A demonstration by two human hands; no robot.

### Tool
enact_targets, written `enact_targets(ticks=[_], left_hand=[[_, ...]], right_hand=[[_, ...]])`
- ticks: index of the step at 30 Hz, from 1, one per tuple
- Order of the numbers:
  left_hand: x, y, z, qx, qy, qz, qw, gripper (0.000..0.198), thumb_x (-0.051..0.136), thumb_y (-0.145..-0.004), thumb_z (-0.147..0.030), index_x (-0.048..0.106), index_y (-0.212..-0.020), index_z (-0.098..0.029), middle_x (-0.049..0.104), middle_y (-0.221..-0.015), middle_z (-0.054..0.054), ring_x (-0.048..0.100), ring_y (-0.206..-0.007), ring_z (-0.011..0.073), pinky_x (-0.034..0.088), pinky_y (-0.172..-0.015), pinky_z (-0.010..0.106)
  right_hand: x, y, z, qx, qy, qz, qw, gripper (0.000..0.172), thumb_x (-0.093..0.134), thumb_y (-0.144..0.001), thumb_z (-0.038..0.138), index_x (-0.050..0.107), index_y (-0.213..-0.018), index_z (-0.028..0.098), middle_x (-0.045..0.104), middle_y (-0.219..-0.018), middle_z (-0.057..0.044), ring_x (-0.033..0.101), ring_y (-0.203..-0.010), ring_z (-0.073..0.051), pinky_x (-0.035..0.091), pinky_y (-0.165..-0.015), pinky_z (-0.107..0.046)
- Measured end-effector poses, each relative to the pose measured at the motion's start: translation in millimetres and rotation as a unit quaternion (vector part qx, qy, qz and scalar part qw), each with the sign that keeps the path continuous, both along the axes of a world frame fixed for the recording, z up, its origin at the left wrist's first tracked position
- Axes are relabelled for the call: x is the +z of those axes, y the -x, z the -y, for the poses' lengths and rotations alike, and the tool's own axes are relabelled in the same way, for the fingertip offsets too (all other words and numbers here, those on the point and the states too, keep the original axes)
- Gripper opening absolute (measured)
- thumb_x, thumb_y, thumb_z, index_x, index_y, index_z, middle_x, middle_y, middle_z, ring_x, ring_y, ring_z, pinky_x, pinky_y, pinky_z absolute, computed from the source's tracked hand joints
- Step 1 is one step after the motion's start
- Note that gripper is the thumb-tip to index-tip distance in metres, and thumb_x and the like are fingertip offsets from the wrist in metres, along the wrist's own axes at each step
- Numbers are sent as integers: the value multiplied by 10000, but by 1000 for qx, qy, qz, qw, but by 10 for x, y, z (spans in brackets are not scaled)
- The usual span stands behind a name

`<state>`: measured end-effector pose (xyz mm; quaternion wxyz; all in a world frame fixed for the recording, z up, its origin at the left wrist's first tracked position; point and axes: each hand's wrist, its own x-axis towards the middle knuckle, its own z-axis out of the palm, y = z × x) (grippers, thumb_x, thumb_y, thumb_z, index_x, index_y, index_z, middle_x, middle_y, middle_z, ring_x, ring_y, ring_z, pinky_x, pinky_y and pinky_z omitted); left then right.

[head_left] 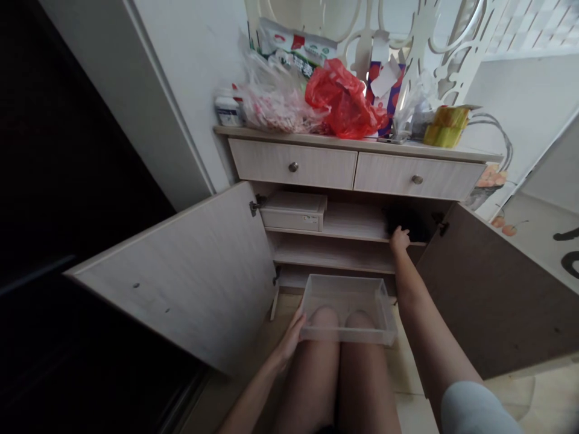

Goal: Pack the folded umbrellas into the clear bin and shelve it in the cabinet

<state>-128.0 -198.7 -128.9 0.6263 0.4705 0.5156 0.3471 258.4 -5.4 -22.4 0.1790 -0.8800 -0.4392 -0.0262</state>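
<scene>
A clear plastic bin (346,334) rests on my knees, with its inside bare. My left hand (292,337) grips the bin's left side, thumb at the rim. Reaching forward into the cabinet, my right hand (400,239) is closed at the front of a black item (409,223) on the upper shelf. The black item looks soft, but its kind is lost in the shadow. At the left end of that same shelf sits a white box (294,212) with a small label on its front.
Both cabinet doors, the left door (181,277) and the right door (502,295), stand swung outward on either side of me. Above are two closed drawers (289,160). On the cabinet top lie a red plastic bag (346,99), clear bags (275,99), a white bottle (227,111) and a yellow package (446,126).
</scene>
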Motion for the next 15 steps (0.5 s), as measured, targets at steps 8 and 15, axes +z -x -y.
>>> enact_targets(ticks=[8, 15], left_hand=[[24, -3, 29, 5, 12, 27, 1000, 662, 541, -928, -585, 429, -1538, -355, 435, -1603, 19, 486, -1417, 296, 393, -1172, 495], [-56, 3, 10, 11, 8, 61, 998, 729, 584, -903, -607, 408, -1556, -334, 387, -1628, 26, 448, -1441, 329, 301, -1220, 519]], right_hand=[[6, -286, 338, 16, -191, -203, 960, 430, 634, -857, 302, 695, -1201, 51, 721, -1059, -206, 689, -985, -282, 551, -839, -357], [-3, -381, 1328, 187, -219, -485, 826, 544, 854, -612, 469, 776, -1019, 117, 744, -859, -88, 629, -672, -162, 508, -572, -245]])
